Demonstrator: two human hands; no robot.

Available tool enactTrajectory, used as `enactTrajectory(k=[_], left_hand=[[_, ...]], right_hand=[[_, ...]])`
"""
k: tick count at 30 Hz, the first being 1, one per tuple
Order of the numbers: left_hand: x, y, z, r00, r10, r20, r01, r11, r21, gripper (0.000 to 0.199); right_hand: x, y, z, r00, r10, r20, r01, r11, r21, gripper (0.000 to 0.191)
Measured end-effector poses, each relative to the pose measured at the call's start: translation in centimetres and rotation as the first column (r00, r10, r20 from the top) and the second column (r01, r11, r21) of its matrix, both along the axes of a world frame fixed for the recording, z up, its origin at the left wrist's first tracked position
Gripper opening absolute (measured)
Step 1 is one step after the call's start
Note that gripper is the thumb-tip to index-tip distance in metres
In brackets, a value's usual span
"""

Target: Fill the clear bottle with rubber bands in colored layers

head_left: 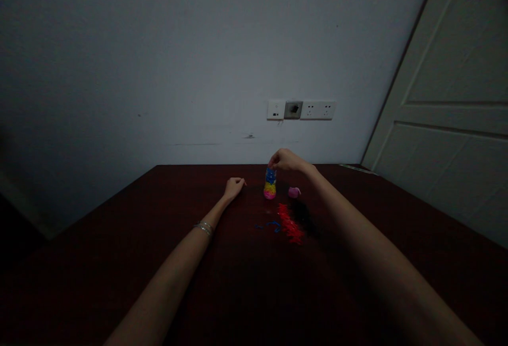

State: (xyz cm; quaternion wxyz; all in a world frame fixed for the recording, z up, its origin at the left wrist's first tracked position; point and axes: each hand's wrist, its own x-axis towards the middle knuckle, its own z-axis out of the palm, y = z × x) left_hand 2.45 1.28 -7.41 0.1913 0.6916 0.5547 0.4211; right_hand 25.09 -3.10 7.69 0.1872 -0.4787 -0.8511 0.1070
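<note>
A small clear bottle (270, 190) stands upright on the dark red table, with pink, yellow and blue pieces layered inside it. My right hand (286, 160) is over its mouth, fingertips pinched together at the top edge; what they hold, if anything, is hidden. My left hand (234, 186) rests on the table to the left of the bottle, fingers curled in and nothing visible in them. Nearer to me lie a pile of red strips (290, 225) and a few loose blue strips (274, 224). A small pink object (294, 192) sits right of the bottle, its kind unclear.
The dark red table (119, 251) reaches back to a pale wall (198, 71). Sockets and switches (317, 110) are set in the wall behind the bottle. A panelled door (448, 97) is on the right. My right forearm casts a dark shadow beside the red strips.
</note>
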Motion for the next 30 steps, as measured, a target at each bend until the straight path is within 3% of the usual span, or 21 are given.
enactTrajectory(k=[9,13,16,21,26,30], left_hand=[[0.0,-0.1,0.2,1.0,0.001,-0.007,-0.001,1.0,-0.016,0.032],[0.0,-0.2,0.3,1.0,-0.011,-0.006,0.011,1.0,-0.009,0.032],[0.0,-0.2,0.2,1.0,-0.006,0.001,0.006,1.0,-0.008,0.032],[0.0,-0.1,0.2,1.0,0.003,-0.008,-0.003,1.0,-0.012,0.031],[0.0,0.2,-0.1,1.0,-0.003,-0.009,0.003,1.0,0.007,0.032],[0.0,0.4,-0.2,1.0,-0.012,-0.001,0.012,0.999,0.036,0.033]], right_hand=[[0.3,-0.2,0.5,0.996,0.024,-0.087,-0.021,0.999,0.041,0.022],[1.4,-0.2,-0.4,0.987,-0.014,-0.161,0.032,0.993,0.112,0.023],[3.3,-0.5,-2.4,0.973,-0.09,-0.212,0.121,0.983,0.136,0.025],[8.0,-1.1,-7.3,0.925,-0.282,-0.254,0.319,0.94,0.119,0.032],[12.7,-2.7,-12.0,0.883,-0.454,-0.117,0.468,0.871,0.149,0.042],[14.8,-3.9,-14.9,0.87,-0.49,0.053,0.471,0.858,0.205,0.046]])
